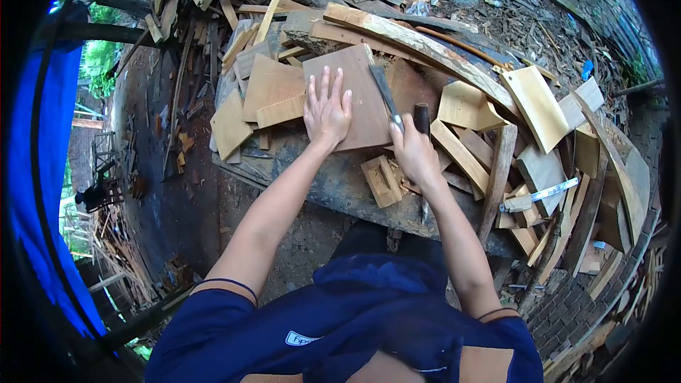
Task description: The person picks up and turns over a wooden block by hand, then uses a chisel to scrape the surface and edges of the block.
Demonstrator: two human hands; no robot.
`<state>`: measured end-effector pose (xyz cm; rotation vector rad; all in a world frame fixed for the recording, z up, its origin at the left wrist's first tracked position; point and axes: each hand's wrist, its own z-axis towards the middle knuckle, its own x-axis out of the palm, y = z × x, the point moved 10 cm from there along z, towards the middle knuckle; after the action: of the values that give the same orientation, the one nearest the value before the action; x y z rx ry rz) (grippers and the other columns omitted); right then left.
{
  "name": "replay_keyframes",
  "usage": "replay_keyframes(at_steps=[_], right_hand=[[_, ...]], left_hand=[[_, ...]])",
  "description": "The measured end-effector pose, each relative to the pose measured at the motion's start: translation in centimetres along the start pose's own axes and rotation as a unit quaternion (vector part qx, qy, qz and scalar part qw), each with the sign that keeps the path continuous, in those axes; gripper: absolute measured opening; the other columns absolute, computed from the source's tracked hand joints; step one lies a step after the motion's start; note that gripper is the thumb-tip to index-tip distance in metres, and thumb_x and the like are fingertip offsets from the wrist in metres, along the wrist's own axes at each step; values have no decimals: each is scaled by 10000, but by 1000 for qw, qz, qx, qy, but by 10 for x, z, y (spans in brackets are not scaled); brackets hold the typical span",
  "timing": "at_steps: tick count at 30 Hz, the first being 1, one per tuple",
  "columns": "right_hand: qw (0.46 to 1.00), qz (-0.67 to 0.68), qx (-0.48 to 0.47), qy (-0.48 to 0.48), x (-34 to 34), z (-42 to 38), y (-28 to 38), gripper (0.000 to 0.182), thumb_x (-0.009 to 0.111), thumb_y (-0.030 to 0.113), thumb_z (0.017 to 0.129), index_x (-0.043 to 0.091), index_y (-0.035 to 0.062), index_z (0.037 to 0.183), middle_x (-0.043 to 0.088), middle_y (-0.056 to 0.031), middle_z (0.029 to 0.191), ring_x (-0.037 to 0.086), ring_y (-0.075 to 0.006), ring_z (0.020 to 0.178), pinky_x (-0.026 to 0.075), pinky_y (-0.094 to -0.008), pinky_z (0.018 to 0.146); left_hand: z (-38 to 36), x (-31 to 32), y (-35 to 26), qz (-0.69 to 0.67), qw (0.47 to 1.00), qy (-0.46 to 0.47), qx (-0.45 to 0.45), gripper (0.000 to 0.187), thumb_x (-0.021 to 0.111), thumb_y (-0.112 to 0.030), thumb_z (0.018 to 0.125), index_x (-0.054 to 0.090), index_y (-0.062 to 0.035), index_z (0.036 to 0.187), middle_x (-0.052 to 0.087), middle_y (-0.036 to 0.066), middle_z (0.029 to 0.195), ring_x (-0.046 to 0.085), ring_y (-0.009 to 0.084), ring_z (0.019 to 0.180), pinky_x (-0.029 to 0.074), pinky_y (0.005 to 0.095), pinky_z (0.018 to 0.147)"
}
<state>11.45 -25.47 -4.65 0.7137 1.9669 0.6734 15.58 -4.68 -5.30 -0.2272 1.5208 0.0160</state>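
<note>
A flat square brown board lies on the workbench. My left hand rests on its left part with the fingers spread. At the board's right side, my right hand is closed around the lower end of a long flat metal tool, perhaps a file. The tool lies along the board's right edge, pointing up and slightly left. Just beside my right hand stands a dark handle; whatever it belongs to is partly hidden.
Left of the board lie pale wood pieces. A hollowed wooden block sits near the bench's front edge. A long rough plank crosses behind. To the right are stacked offcuts, a curved board and a white-blue measuring strip.
</note>
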Motion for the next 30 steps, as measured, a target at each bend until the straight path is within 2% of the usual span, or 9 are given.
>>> replay_keyframes(at_steps=[4,8,12,14,19,22,23,30], right_hand=[[1000,-8,9,26,1,-43,-16,327,411,398,1021,465,89,1112,672,-297,888,637,-516,856,483,-614,741],[1000,-22,-19,-8,1,-1,-6,324,420,398,1017,469,101,1137,671,-296,852,644,-510,838,492,-607,726],[1000,-7,-16,-12,-3,-27,-12,333,421,400,1015,464,95,1142,674,-287,845,647,-507,826,498,-600,724],[999,-38,-1,26,-2,-51,-18,348,418,409,1015,462,92,1149,678,-280,838,650,-502,820,503,-597,717],[997,-76,-16,-9,-6,-47,-16,325,429,397,1015,464,88,1111,675,-269,791,658,-492,798,510,-600,693],[999,-44,-10,-19,4,-57,-20,333,427,408,1014,466,92,1111,670,-271,772,659,-490,795,513,-597,695],[999,-40,-8,-15,5,-62,-22,337,428,417,1013,466,94,1101,669,-274,776,657,-492,799,510,-599,698],[999,-46,-17,-12,3,-51,-25,338,420,418,1017,468,93,1092,674,-273,795,655,-492,804,508,-595,703]], left_hand=[[0,0,0,6,1000,3,2,530,421,-410,1012,345,-280,1521,265,20,1610,207,339,1478,301,549,1137],[-3,-1,-2,6,1000,-25,19,546,435,-418,997,355,-279,1519,264,29,1611,229,345,1469,305,539,1134],[3,-1,-2,6,1000,-10,9,542,433,-422,998,360,-280,1517,270,28,1609,226,345,1470,299,537,1138],[1,2,3,7,1000,-3,2,541,432,-424,1000,360,-281,1516,267,26,1611,224,344,1471,298,535,1138],[0,0,0,12,1000,-14,9,547,428,-440,1000,351,-289,1520,262,19,1613,231,339,1472,295,536,1140],[0,0,1,14,1000,-12,6,546,423,-442,1002,347,-293,1522,260,17,1614,233,335,1473,290,534,1145],[1,3,2,10,1000,-7,12,542,403,-436,1013,335,-277,1526,252,23,1616,207,353,1477,299,561,1137],[0,2,0,12,1000,-7,8,539,386,-447,1017,327,-289,1529,249,13,1618,205,349,1480,305,573,1126]])
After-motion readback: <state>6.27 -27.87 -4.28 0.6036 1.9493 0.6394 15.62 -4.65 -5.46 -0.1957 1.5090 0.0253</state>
